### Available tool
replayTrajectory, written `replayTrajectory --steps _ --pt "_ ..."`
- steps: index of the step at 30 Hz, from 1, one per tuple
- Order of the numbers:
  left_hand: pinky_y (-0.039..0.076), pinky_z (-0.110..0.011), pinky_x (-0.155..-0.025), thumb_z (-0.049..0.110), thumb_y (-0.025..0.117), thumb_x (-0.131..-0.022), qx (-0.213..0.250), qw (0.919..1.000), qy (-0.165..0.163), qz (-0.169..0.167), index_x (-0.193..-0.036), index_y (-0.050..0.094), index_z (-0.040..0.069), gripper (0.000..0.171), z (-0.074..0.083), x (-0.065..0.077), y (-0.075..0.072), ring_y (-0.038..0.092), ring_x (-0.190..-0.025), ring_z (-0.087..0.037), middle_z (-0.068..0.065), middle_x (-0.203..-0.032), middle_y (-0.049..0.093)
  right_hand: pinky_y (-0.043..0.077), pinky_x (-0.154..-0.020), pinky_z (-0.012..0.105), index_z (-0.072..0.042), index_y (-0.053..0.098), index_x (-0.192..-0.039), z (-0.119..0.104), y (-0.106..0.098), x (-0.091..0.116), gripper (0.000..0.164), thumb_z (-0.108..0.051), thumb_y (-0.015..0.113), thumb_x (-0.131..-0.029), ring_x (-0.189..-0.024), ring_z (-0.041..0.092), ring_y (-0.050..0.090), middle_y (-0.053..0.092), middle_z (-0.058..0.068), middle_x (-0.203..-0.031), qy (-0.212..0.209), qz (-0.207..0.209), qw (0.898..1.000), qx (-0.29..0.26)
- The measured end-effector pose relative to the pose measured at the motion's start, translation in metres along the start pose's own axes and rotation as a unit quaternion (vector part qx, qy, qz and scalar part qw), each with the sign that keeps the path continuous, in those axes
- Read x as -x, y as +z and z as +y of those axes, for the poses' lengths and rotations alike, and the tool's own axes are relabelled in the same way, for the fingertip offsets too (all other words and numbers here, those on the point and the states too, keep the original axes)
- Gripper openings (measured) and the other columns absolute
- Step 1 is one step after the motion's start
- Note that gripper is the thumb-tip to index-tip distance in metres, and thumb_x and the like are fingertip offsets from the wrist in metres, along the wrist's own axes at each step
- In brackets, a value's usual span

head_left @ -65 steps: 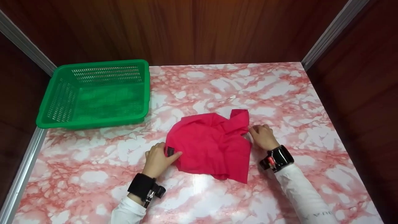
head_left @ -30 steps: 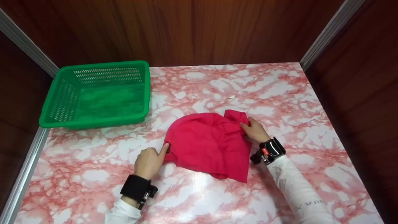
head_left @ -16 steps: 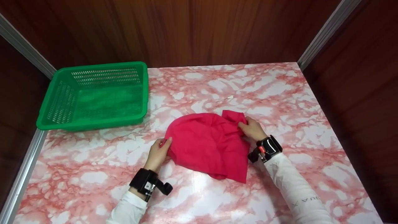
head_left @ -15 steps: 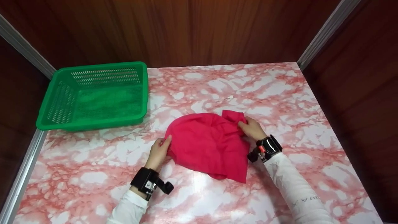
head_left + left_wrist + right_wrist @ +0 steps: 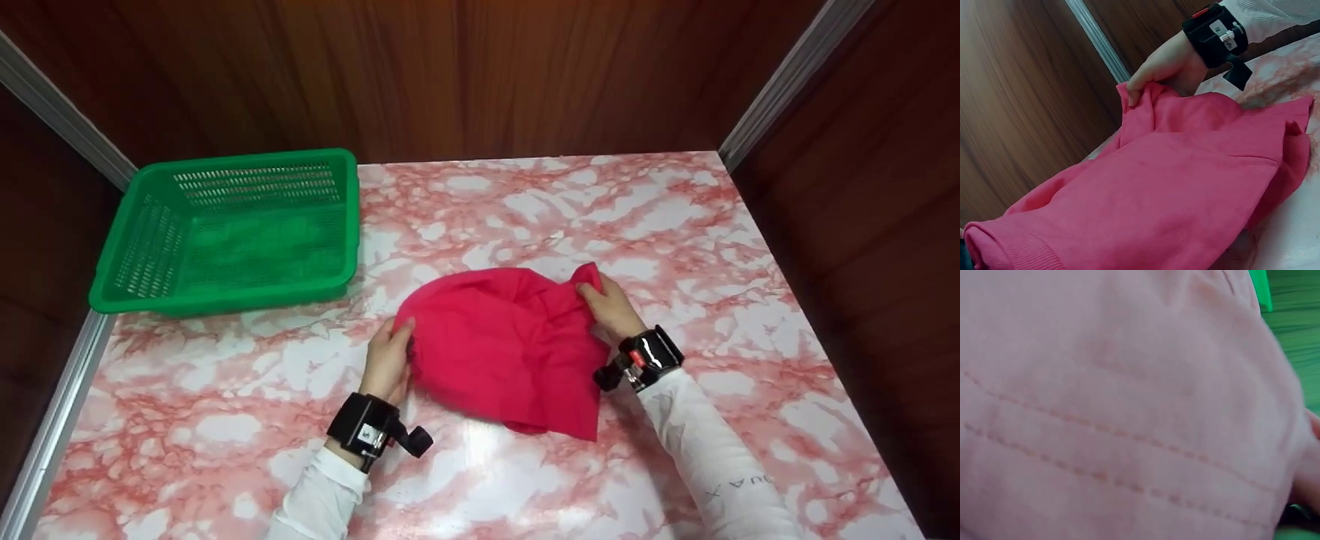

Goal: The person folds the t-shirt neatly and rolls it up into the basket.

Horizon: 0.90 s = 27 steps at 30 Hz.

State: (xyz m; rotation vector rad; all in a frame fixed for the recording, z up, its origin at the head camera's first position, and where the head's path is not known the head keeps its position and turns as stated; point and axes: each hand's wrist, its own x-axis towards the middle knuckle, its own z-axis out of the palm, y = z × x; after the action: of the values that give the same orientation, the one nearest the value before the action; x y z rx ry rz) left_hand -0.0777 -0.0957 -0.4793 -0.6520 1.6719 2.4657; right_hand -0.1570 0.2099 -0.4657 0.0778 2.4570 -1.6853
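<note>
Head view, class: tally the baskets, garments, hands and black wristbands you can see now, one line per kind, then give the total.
Baskets: 1 (green basket)
Garments: 1 (red garment)
Hands: 2 (left hand, right hand)
Wristbands: 2 (left wristband, right wristband)
Total: 6

Blurred pink cloth (image 5: 1129, 410) overruns the right wrist view's edges.

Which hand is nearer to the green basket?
Left. The left hand is in front and slightly right of the green basket; the right hand is farther right, across the pinkish-red shirt.
</note>
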Motion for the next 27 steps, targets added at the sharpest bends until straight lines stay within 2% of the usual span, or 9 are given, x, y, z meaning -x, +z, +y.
replayTrajectory --steps 4,7,11,15,17,19,22,25,27 --pt "0.04 -0.02 -0.051 0.017 0.05 -0.091 0.013 0.9988 0.046 -0.005 -0.099 0.054 0.002 0.017 0.02 0.008 0.0 0.047 -0.055 -0.008 0.003 -0.064 0.047 0.04 -0.066 0.02 0.005 0.05 -0.104 -0.023 -0.011 0.012 0.022 -0.012 0.045 -0.091 -0.067 0.01 0.046 0.047 0.005 -0.078 -0.058 0.029 0.998 -0.01" --pt "0.041 -0.02 -0.054 0.017 0.054 -0.089 -0.001 0.9977 0.067 0.007 -0.098 0.056 0.002 0.018 0.037 0.014 -0.002 0.049 -0.06 -0.009 0.002 -0.069 0.05 0.041 -0.061 0.02 0.001 0.052 -0.107 -0.029 -0.024 0.012 0.022 -0.012 0.046 -0.09 -0.061 0.006 0.047 0.048 0.001 -0.073 -0.079 0.056 0.995 -0.032" --pt "0.044 -0.022 -0.066 0.02 0.058 -0.086 -0.064 0.9935 0.087 0.035 -0.104 0.06 0.005 0.023 0.058 0.019 -0.005 0.052 -0.074 -0.008 0.004 -0.081 0.055 0.041 -0.059 0.021 -0.008 0.055 -0.106 -0.034 -0.044 0.01 0.019 -0.016 0.05 -0.089 -0.061 0.006 0.05 0.05 -0.003 -0.072 -0.094 0.102 0.989 -0.045" --pt "0.042 -0.02 -0.058 0.02 0.061 -0.083 -0.116 0.9846 0.124 0.041 -0.101 0.063 0.004 0.024 0.073 0.021 -0.008 0.049 -0.063 -0.006 0.007 -0.068 0.052 0.043 -0.059 0.021 -0.011 0.056 -0.108 -0.045 -0.065 0.012 0.021 -0.016 0.051 -0.089 -0.063 0.006 0.053 0.054 -0.001 -0.077 -0.138 0.116 0.983 -0.036" --pt "0.04 -0.019 -0.051 0.02 0.063 -0.082 -0.143 0.9765 0.156 0.042 -0.098 0.066 0.005 0.022 0.08 0.021 -0.009 0.045 -0.054 -0.005 0.007 -0.058 0.049 0.044 -0.06 0.02 -0.01 0.055 -0.111 -0.05 -0.074 0.013 0.023 -0.015 0.052 -0.089 -0.064 0.007 0.056 0.058 0.0 -0.082 -0.167 0.11 0.979 -0.03" --pt "0.04 -0.018 -0.049 0.021 0.064 -0.082 -0.178 0.9646 0.191 0.038 -0.096 0.067 0.006 0.021 0.087 0.02 -0.009 0.044 -0.05 -0.004 0.008 -0.056 0.049 0.045 -0.06 0.019 -0.009 0.055 -0.112 -0.054 -0.082 0.014 0.024 -0.013 0.053 -0.088 -0.065 0.007 0.057 0.06 0.0 -0.084 -0.189 0.105 0.976 -0.032" --pt "0.04 -0.018 -0.046 0.024 0.064 -0.081 -0.232 0.9407 0.245 0.036 -0.095 0.068 0.009 0.021 0.096 0.017 -0.01 0.043 -0.047 -0.004 0.005 -0.055 0.05 0.044 -0.059 0.018 -0.007 0.056 -0.109 -0.059 -0.091 0.015 0.022 -0.008 0.054 -0.087 -0.063 0.005 0.056 0.061 -0.003 -0.081 -0.21 0.112 0.971 -0.037" --pt "0.037 -0.018 -0.044 0.027 0.064 -0.081 -0.275 0.916 0.29 0.035 -0.094 0.068 0.011 0.021 0.103 0.014 -0.009 0.04 -0.046 -0.004 0.003 -0.053 0.047 0.04 -0.056 0.018 -0.008 0.058 -0.1 -0.065 -0.096 0.019 0.016 -0.004 0.054 -0.085 -0.06 0.002 0.052 0.057 -0.007 -0.072 -0.22 0.142 0.965 -0.034" --pt "0.033 -0.019 -0.042 0.028 0.064 -0.081 -0.294 0.9023 0.313 0.041 -0.093 0.069 0.012 0.02 0.108 0.013 -0.009 0.037 -0.044 -0.005 0.002 -0.05 0.043 0.039 -0.057 0.018 -0.007 0.058 -0.096 -0.071 -0.098 0.024 0.015 0.0 0.054 -0.084 -0.062 0.003 0.051 0.057 -0.007 -0.071 -0.23 0.156 0.959 -0.051"
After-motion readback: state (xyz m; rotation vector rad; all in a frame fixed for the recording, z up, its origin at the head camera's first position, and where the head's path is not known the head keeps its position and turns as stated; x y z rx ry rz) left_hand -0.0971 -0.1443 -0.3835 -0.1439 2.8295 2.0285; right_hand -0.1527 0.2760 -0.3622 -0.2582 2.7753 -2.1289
